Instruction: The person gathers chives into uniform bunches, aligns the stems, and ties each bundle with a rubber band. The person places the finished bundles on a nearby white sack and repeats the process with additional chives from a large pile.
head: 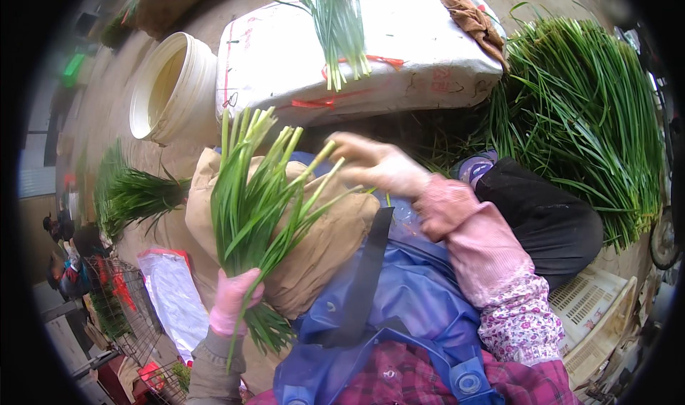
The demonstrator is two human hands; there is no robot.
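Observation:
My left hand (235, 300), in a pink glove, is closed around a bunch of long green leaves, likely garlic chives (257, 212). Their pale cut ends point up and fan apart; the leaf tips hang below the fist. Beside the stalk ends at the right is my right hand (382, 164), blurred, with fingers bent. Whether it pinches a stalk cannot be made out. A smaller chive bunch (337, 30) rests on a white-wrapped block (278, 41) ahead of me. Red ties (316, 103) lie on that block, partly beneath the bunch.
A large heap of chives (583, 121) is at the right. At the left are a white bucket (142, 111), a chive bundle (144, 191), a white sack (174, 298) and a wire cart (134, 319). A brown cloth (473, 20) lies on the block. A plastic crate (588, 303) stands lower right.

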